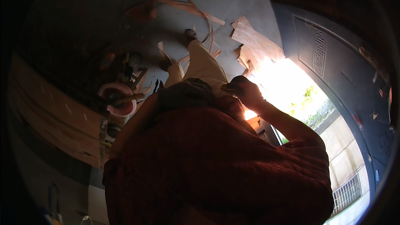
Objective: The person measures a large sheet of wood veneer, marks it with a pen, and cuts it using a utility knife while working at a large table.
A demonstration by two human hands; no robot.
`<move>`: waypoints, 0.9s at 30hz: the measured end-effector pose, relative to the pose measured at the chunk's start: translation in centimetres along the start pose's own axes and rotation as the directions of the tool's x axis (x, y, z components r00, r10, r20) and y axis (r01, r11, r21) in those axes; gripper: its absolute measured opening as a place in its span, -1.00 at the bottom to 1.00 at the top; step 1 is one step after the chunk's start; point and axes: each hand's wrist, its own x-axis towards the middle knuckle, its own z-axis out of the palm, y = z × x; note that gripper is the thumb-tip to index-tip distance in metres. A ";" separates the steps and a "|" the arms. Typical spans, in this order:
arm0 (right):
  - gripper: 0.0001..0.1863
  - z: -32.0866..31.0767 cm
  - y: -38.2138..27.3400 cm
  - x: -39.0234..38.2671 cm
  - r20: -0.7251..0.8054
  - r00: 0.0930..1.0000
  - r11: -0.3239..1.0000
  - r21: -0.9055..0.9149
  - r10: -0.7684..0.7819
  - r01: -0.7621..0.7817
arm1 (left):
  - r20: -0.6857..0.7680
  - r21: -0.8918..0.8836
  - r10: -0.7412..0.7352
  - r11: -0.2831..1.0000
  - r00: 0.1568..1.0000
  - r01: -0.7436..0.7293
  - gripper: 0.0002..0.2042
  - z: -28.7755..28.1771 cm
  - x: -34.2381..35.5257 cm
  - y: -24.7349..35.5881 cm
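My left hand (185,93) lies in deep shadow across my waist, against the dark red shirt (196,150). Its fingers blur into the dark, so what they do does not show. To the right, my right hand (246,91) is raised in front of my hip with its fingers curled closed. A small pale edge shows by its fingertips, too dim to name. Below both hands are my beige trousers (204,64), with one leg stepping forward.
Thin wood sheets (256,39) and curled wood strips (187,6) litter the grey floor. A pink bucket (130,110) with a stick across it stands at left, beside a long wooden board (58,112). A blue metal door (337,54) borders the bright doorway at right.
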 end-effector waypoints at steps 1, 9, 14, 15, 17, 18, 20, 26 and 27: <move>-0.75 0.1 -0.3 0.6 0.027 1.000 1.000 0.015 0.010 -0.010 | -0.015 0.017 0.001 1.000 1.000 -0.001 -0.79 -0.2 -0.3 0.2; -0.77 -2.5 -2.5 1.6 0.143 0.987 0.953 0.284 0.071 -0.109 | -0.056 -0.172 -0.047 0.984 0.997 0.037 -0.79 1.1 -1.5 0.1; -0.85 -2.7 0.6 2.7 0.281 0.942 0.868 0.402 0.184 -0.290 | -0.111 -0.212 -0.080 0.976 0.991 0.055 -0.79 1.3 -1.9 -1.4; -0.86 -4.3 1.0 3.9 0.393 0.888 0.843 0.370 0.238 -0.390 | -0.122 -0.203 -0.085 0.977 0.989 0.059 -0.79 1.4 -1.9 -1.6; -0.79 -6.7 4.5 6.3 0.503 0.831 0.816 0.363 0.236 -0.451 | -0.151 -0.195 -0.081 0.979 0.985 0.051 -0.78 1.7 -2.0 -1.7; -0.80 -8.2 4.8 8.2 0.526 0.808 0.771 0.387 0.266 -0.505 | -0.169 -0.187 -0.073 0.982 0.983 0.040 -0.78 1.6 -1.9 -1.7; -0.80 -10.4 5.9 12.0 0.521 0.825 0.805 0.379 0.221 -0.456 | -0.219 -0.138 -0.071 0.990 0.973 0.041 -0.77 1.3 -2.3 -1.8; -0.75 -5.6 0.0 28.2 0.161 0.987 0.826 0.557 -0.008 -0.084 | -0.722 -0.286 -0.400 0.915 0.565 0.284 -0.67 0.4 -9.5 -4.1; -0.73 -4.0 -3.2 30.5 0.139 0.988 0.782 0.622 -0.059 -0.041 | -0.775 -0.442 -0.477 0.878 0.415 0.183 -0.64 -0.2 -11.6 -5.1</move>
